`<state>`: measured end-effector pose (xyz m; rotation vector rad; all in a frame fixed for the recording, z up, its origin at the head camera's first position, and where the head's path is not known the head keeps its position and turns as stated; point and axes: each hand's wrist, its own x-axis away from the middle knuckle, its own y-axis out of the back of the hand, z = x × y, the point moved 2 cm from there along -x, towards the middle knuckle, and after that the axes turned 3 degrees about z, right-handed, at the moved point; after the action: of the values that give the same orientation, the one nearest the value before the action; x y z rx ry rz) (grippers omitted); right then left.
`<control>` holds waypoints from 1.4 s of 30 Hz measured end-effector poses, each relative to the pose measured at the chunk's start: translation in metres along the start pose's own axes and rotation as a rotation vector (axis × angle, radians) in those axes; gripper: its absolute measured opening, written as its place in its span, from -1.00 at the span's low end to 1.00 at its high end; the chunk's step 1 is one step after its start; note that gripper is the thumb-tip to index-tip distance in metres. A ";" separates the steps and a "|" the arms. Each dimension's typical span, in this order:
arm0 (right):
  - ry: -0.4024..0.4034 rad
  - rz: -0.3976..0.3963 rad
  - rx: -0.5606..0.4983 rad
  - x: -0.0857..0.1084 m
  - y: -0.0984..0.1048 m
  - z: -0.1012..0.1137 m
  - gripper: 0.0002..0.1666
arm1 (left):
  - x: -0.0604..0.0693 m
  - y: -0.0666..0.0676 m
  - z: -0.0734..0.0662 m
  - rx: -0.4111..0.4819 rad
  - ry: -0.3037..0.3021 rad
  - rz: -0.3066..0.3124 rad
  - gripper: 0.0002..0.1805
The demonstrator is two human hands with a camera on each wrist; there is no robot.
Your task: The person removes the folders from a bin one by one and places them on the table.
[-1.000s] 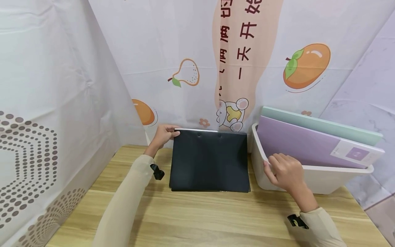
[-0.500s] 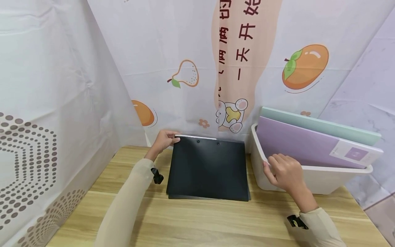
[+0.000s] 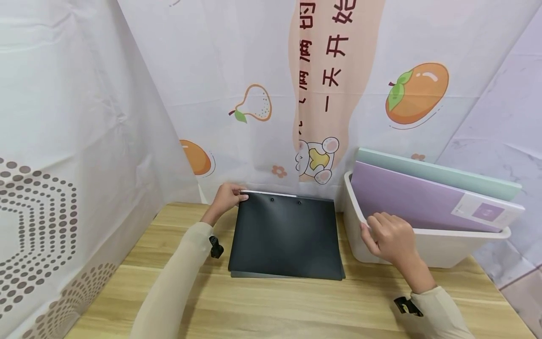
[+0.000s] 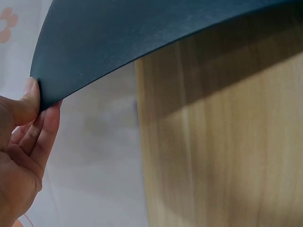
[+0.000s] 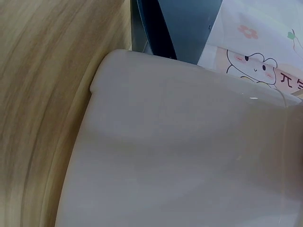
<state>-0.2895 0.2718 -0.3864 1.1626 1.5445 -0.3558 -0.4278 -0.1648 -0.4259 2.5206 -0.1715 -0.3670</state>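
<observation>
My left hand (image 3: 226, 197) pinches the far left corner of a black file folder (image 3: 285, 235) between thumb and fingers. Two small rivets and a white strip show along the folder's far edge. In the left wrist view the folder (image 4: 123, 38) bends up from the held corner, its underside edge raised off the table. A second dark layer peeks out below its near edge. My right hand (image 3: 391, 238) grips the near left rim of a white storage bin (image 3: 457, 245), fingers curled over it. The right wrist view is mostly filled by the bin's wall (image 5: 180, 142).
A purple folder box (image 3: 406, 197) and a mint-green one (image 3: 440, 172) lean inside the bin at the right. Behind the wooden table (image 3: 271, 310) hangs a printed cloth (image 3: 203, 94). The black folder lies just left of the bin.
My left hand has drawn the black folder slightly toward me and lowered its far edge. The layer beneath shows a little more at the front. My right hand stays on the bin's rim.
</observation>
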 end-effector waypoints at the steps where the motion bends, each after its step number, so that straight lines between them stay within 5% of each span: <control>1: -0.001 0.000 -0.001 0.000 0.000 0.000 -0.48 | 0.000 -0.001 0.000 -0.016 -0.008 -0.007 -0.82; 10: -0.004 0.009 -0.003 0.001 0.000 0.002 -0.48 | 0.004 -0.008 0.005 -0.049 0.003 -0.097 -0.82; 19: -0.004 0.004 0.001 0.002 -0.001 0.002 -0.48 | 0.007 -0.011 0.014 0.129 0.162 -0.134 -0.62; 24: -0.005 -0.013 0.000 0.001 0.000 0.003 -0.49 | 0.008 -0.010 0.016 0.211 0.227 -0.095 -0.57; 33: -0.010 -0.004 0.002 0.001 0.001 0.003 -0.48 | 0.010 -0.004 0.016 0.248 0.242 0.046 -0.51; 42: -0.014 -0.012 0.001 0.000 0.001 0.001 -0.48 | 0.010 0.000 0.020 0.377 0.228 0.028 -0.52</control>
<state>-0.2884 0.2717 -0.3867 1.1501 1.5405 -0.3724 -0.4242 -0.1773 -0.4441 2.9026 -0.2022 -0.0332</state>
